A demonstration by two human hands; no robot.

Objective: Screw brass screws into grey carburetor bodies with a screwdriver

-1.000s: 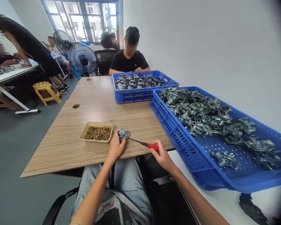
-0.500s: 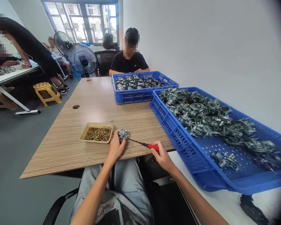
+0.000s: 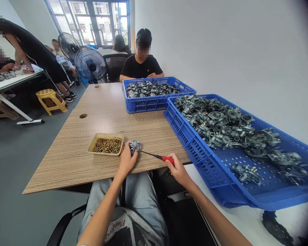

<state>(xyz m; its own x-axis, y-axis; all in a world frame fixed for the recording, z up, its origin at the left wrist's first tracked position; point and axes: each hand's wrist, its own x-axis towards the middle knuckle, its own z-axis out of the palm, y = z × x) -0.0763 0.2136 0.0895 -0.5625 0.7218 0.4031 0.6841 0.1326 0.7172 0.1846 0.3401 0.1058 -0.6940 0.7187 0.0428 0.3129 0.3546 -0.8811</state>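
Observation:
My left hand (image 3: 127, 161) grips a small grey metal carburetor part (image 3: 135, 146) that rests on the wooden table (image 3: 102, 112) near its front edge. My right hand (image 3: 176, 169) is closed round the red handle of a screwdriver (image 3: 161, 157), whose thin black shaft reaches left into the part. Just left of the part sits a shallow beige tray (image 3: 106, 145) filled with several brass screws.
A large blue crate (image 3: 220, 181) of grey metal parts lies at my right, a second blue crate (image 3: 154, 101) farther back. A person in black sits behind it. Fans, a yellow stool (image 3: 50, 100) and other people at a table stand to the left.

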